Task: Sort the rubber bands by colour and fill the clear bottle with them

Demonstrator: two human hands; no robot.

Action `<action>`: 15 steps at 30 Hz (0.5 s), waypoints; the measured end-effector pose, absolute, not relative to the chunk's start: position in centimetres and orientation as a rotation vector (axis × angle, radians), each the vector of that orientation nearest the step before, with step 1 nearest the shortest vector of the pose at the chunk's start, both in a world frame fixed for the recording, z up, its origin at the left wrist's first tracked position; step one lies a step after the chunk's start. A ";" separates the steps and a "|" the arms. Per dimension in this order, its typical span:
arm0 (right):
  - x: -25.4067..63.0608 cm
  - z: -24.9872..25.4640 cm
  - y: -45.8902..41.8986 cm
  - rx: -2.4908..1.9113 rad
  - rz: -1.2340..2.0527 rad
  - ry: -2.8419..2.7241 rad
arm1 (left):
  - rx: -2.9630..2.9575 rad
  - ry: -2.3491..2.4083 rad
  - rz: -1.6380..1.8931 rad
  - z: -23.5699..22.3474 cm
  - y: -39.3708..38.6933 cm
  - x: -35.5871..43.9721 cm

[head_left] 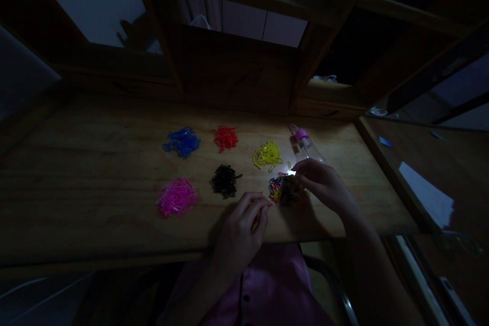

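Note:
A mixed heap of small looped clips (280,191), red, black, yellow and blue, lies on the wooden desk between my hands. My right hand (317,178) reaches over its far right side, thumb and fingers pinched together. What they hold, if anything, I cannot make out. One yellow clip (289,165) lies by those fingertips. At the heap's left edge is my left hand (246,219), its fingers curled together with tiny red bits at the tips, too small to name. Single-colour piles lie beyond and leftward: yellow (268,155), black (225,181), red (225,138), blue (182,142) and pink (177,197).
A clear bottle with a pink cap (301,134) lies behind my right hand. A bright light spot (291,172) shows by the heap. Wooden shelving (240,71) rises along the desk's back. White paper (426,193) lies on the surface at the right.

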State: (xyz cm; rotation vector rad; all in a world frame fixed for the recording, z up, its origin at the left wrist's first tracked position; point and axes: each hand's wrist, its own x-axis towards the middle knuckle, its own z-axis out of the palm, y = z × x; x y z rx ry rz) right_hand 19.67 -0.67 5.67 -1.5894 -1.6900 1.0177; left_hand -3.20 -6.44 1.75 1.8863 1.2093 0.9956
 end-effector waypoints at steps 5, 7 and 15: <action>20.0 5.7 -0.9 -1.641 1.034 -1.648 | 1.882 1.211 1.003 1.7 -6.4 -3.2; 20.2 5.7 -1.0 -1.667 1.011 -1.687 | 1.883 1.212 1.000 1.7 -6.4 -3.2; 19.9 5.3 -1.5 -1.636 0.813 -2.049 | 1.879 1.189 1.018 1.7 -6.5 -3.1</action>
